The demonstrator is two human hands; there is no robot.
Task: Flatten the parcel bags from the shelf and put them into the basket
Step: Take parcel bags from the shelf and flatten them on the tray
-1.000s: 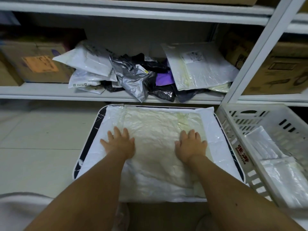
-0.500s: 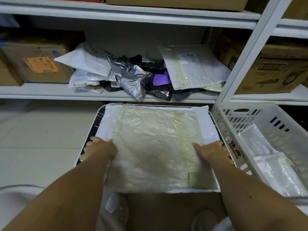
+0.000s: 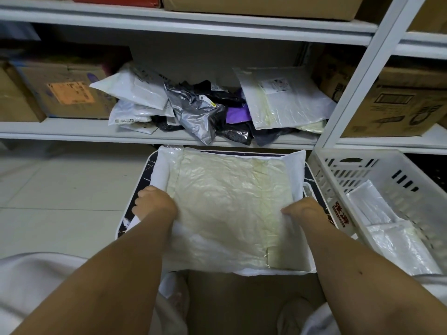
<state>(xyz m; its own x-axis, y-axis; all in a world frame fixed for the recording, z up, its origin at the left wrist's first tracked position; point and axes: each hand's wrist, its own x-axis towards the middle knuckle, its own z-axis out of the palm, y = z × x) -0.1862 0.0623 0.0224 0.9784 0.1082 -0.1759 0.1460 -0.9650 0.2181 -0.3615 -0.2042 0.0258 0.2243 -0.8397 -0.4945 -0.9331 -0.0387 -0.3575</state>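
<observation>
We grip the flattened parcel bag [image 3: 229, 209] by its side edges, left hand [image 3: 154, 204] and right hand [image 3: 304, 211] curled around it, over the surface [image 3: 145, 170] beside the basket [image 3: 338, 180].

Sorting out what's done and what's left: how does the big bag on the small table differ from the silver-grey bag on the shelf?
The big bag lies spread flat and smoothed on the small table; the silver-grey bag is crumpled in the shelf pile. The big bag is whitish and translucent; the silver-grey one is opaque and shiny. The left hand and right hand grip the big bag's side edges; nothing touches the silver-grey one. Both are plastic parcel bags.
</observation>
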